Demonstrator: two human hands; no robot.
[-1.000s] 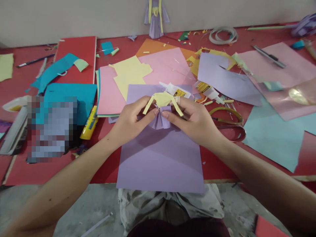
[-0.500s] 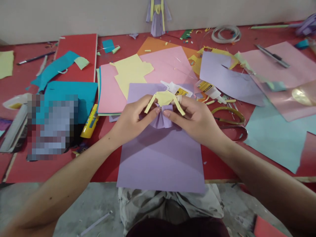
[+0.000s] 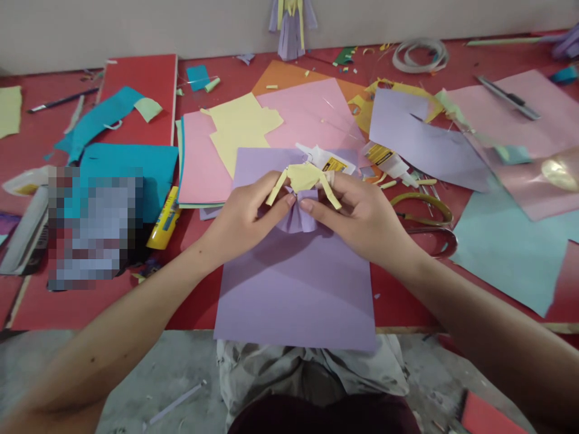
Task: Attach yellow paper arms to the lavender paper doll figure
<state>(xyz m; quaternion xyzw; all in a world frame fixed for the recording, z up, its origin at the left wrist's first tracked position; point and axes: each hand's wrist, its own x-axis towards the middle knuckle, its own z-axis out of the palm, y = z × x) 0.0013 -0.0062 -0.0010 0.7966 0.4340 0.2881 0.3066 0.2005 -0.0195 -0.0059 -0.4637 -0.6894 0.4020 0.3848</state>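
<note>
A small paper doll dress (image 3: 304,177), with a yellow top, two strip-like sleeves and a pleated purple skirt, is held up between both hands. My left hand (image 3: 256,208) pinches its left side, the thumb on the skirt near the waist. On the other side my right hand (image 3: 350,208) grips it the same way, thumb against the purple pleats. The fingers behind the paper are hidden. Beneath the hands lies a purple sheet (image 3: 294,289) that overhangs the table's front edge. Just behind them rests a white glue bottle (image 3: 328,161) with a yellow label.
Scissors (image 3: 427,220) lie right of my right hand, near a second glue bottle (image 3: 389,163). A yellow glue stick (image 3: 163,220) is on the left. A utility knife (image 3: 509,97) rests on pink paper. A finished-looking purple and yellow paper figure (image 3: 292,30) leans against the wall.
Both hands keep the same hold on the paper dress. The view has shifted slightly, with the table items appearing a little higher; nothing was taken or let go.
</note>
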